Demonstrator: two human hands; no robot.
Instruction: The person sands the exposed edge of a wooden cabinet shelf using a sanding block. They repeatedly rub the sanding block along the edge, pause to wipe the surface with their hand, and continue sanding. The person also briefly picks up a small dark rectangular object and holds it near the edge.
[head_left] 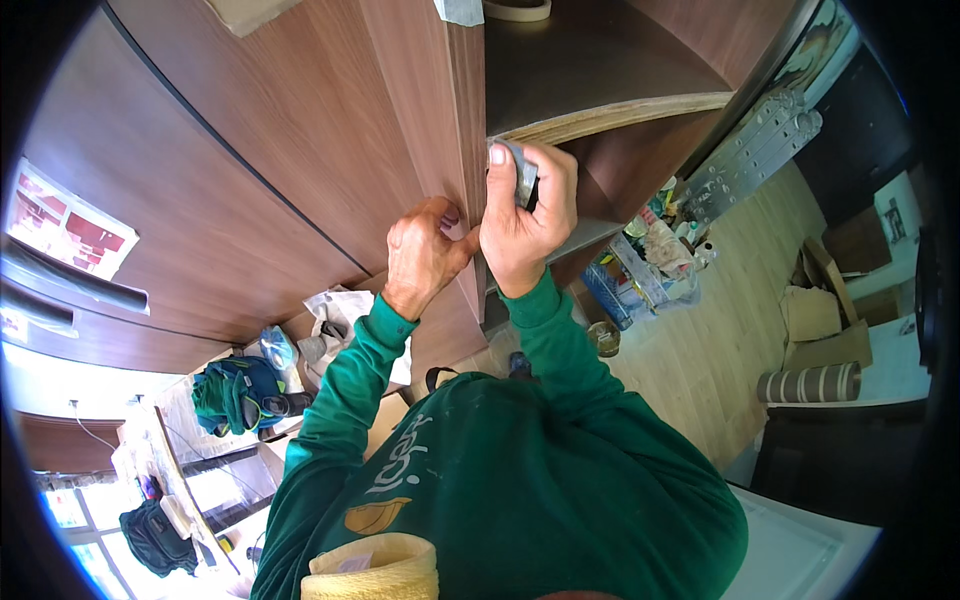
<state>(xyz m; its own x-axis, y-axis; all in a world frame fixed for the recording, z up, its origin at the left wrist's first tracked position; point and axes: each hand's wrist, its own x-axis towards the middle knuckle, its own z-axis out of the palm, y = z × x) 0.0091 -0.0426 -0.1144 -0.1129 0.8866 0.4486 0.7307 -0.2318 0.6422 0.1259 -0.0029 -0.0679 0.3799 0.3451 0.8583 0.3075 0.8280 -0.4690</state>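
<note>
My right hand [530, 215] is closed round a small flat grey tool [524, 178], its exact kind partly hidden by the fingers. It is held at the front edge of the brown cabinet's upright panel [466, 110], beside the curved shelf edge [620, 117]. Lower and to the left, my left hand [425, 255] has its fingers curled against the same panel. Its thumb reaches across to the panel's edge, close to my right wrist.
Wood-grain cabinet doors [260, 130] fill the left. A beige ring-shaped roll [517, 10] lies on the upper shelf. On the floor at right are a crate of supplies [645, 272], a metal ladder [750, 150] and cardboard [825, 330]. A yellow roll [385, 575] is at my chest.
</note>
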